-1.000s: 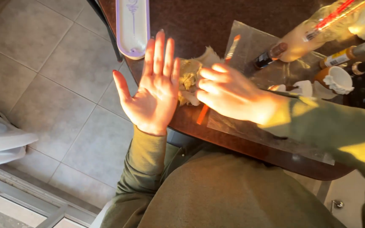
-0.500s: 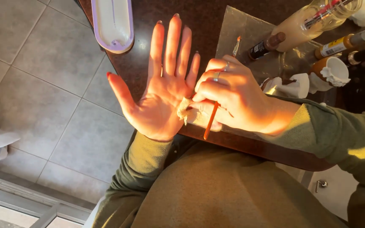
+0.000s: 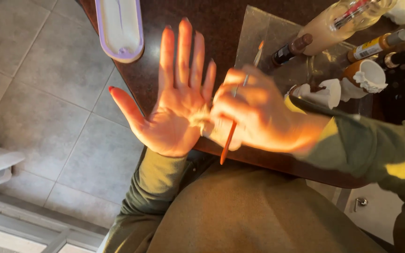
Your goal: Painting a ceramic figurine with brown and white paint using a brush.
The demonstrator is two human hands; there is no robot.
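Fingers of the left hand [image 3: 174,117] spread flat, palm up, over the dark table [image 3: 221,23] edge. Right hand [image 3: 254,117] pinches an orange paintbrush [image 3: 233,133] and presses a pale wad [image 3: 200,117] into that palm.

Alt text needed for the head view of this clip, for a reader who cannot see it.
A person's left hand is held open, palm up, while the right hand, gripping an orange-handled paintbrush, presses a small pale wad against the palm. Beyond lie a dark table, small bottles and a lilac-rimmed white tray.
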